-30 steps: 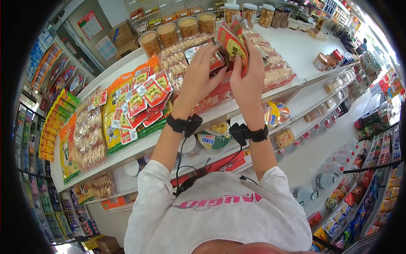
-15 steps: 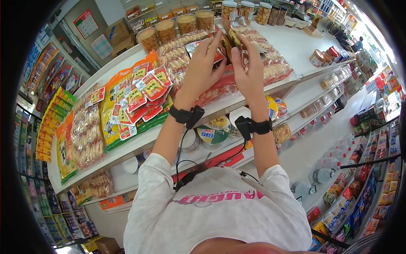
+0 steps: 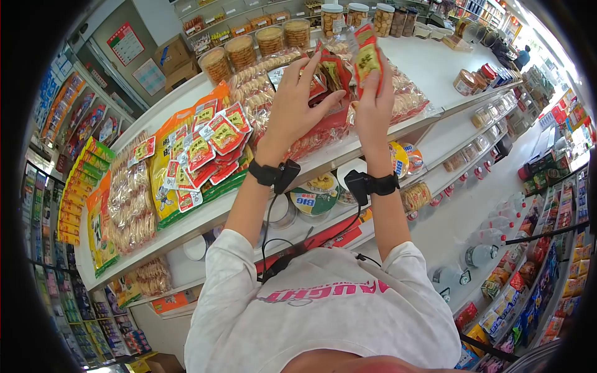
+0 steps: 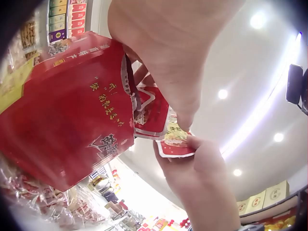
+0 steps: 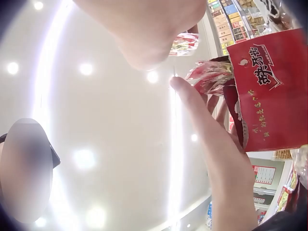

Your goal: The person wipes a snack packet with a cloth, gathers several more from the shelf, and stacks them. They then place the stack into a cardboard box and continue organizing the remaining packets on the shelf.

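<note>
My right hand (image 3: 375, 104) pinches a red and yellow snack packet (image 3: 367, 61) between thumb and fingers, above the right side of a red cardboard box (image 4: 67, 115). At the box's open end is my left hand (image 3: 297, 105), its fingers extended along the opening and its thumb spread apart. More red packets (image 5: 211, 77) stick out of that opening beside the left fingers. In the left wrist view the held packet hangs just outside the box. A pile of similar packets (image 3: 208, 146) lies to the left on a large yellow and orange bag (image 3: 163, 140).
Clear bags of round crackers (image 3: 407, 99) surround the box on the white counter (image 3: 429, 68). Tubs of biscuits (image 3: 268, 42) and jars (image 3: 384, 20) stand behind. Noodle bowls (image 3: 314, 200) sit on the shelf below the counter's front edge.
The right hand has come away from the box to the right, with one packet now apart from the others. The left hand has stayed at the box, its thumb now spread wider.
</note>
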Tool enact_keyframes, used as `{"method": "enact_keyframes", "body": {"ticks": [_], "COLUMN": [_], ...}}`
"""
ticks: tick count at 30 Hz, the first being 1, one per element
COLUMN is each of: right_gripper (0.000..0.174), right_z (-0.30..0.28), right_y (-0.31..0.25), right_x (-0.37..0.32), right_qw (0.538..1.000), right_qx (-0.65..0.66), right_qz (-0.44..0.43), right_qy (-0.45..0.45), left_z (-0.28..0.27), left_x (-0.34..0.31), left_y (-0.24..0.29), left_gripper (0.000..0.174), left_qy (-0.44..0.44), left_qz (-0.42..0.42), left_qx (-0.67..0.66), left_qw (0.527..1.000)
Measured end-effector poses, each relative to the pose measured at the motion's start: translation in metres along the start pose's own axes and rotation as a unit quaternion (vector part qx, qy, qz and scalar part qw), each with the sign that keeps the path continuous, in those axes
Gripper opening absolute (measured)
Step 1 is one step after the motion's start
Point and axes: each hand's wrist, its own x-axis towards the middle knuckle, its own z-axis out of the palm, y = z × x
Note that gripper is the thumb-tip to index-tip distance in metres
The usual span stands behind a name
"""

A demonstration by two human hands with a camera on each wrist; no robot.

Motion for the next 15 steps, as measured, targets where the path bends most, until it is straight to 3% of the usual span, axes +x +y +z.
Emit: {"method": "enact_keyframes", "body": {"ticks": [3,9,14,15], "right_gripper": [0.047,0.044,0.038,0.037], "right_z": [0.005,0.008,0.021,0.022], "right_y": [0.012,0.006,0.02,0.018], "right_x": [0.004,0.011,0.019,0.021], "right_qw": [1.0,0.994,0.996,0.993], "right_qx": [0.002,0.05,0.022,0.014], "right_qz": [0.011,0.072,0.03,0.057], "right_qy": [-0.02,-0.061,-0.078,-0.104], "left_z": [0.003,-0.009,-0.006,-0.004], "left_x": [0.002,0.006,0.005,0.006], "left_y": [-0.002,-0.005,0.0,0.004], "left_gripper": [0.078,0.062,0.061,0.062], "left_qy": [0.009,-0.057,-0.017,-0.014], "left_qz": [-0.008,-0.009,0.023,0.023], "left_qx": [-0.063,-0.1,-0.068,-0.064], "left_qw": [0.998,0.993,0.997,0.998]}}
